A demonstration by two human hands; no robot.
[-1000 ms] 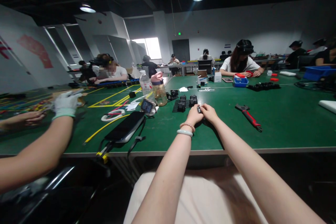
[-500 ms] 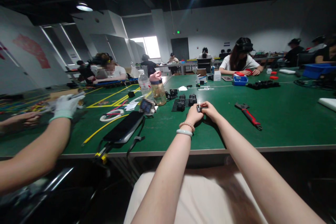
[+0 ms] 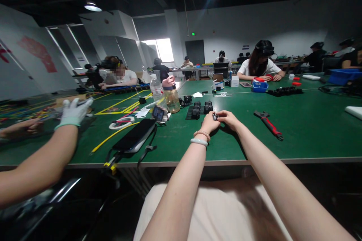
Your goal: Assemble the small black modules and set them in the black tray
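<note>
Between the fingertips of my two hands is a small dark part with a metallic glint (image 3: 215, 116), too small to make out its kind. My left hand (image 3: 209, 122) is closed on it from the left, with a beaded bracelet and a pale bangle on the wrist. From the right, the thumb and fingers of my right hand (image 3: 228, 119) pinch at the same part. Just beyond my left hand, several black blocky parts (image 3: 196, 110) stand in rows on the green table (image 3: 226, 147). An adjustable wrench with red-and-black handle (image 3: 268, 125) lies to the right of my hands.
Left of my hands lie a phone (image 3: 134, 135) with a strap, a yellow cable (image 3: 113, 137) and a tumbler with a pink lid (image 3: 171, 96). A co-worker's gloved hand (image 3: 72, 113) is at far left. Across the table, another person works behind a blue bin (image 3: 259, 87).
The view has shifted slightly. My right fingers have changed their position a little at the small part; my left hand holds still. The co-worker's gloved fingers have spread.
</note>
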